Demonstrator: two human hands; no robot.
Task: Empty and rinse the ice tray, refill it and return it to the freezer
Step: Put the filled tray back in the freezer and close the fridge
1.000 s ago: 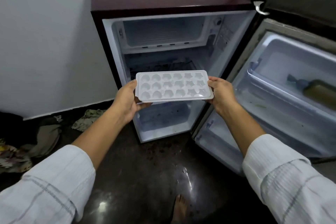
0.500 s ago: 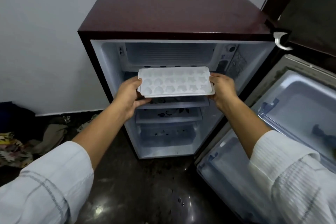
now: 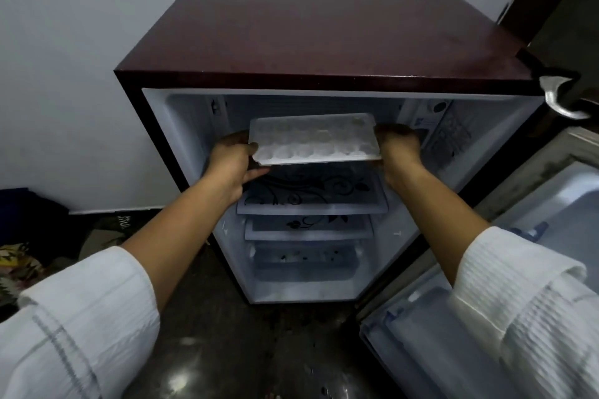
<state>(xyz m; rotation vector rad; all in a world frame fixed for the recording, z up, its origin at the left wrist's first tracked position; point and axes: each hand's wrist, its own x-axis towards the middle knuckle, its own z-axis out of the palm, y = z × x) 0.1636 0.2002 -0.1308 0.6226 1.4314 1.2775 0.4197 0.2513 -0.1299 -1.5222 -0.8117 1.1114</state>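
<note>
A white ice tray (image 3: 312, 139) with several rounded cells is held level at the mouth of the freezer compartment (image 3: 311, 105) at the top of a small maroon fridge (image 3: 324, 26). My left hand (image 3: 231, 160) grips the tray's left end, thumb on the rim and fingers underneath. My right hand (image 3: 397, 147) grips its right end. The tray's far edge reaches into the compartment opening. Whether the cells hold water cannot be told.
The fridge door (image 3: 486, 301) stands open to the right, with shelves inside it. Below the tray are glass shelves (image 3: 311, 201) with a black floral print and a crisper drawer (image 3: 304, 264). Clothes (image 3: 19, 262) lie on the dark floor at left.
Both hands have raised the tray and pushed it forward from in front of the fridge's lower shelves to the freezer opening. The view has tilted up.
</note>
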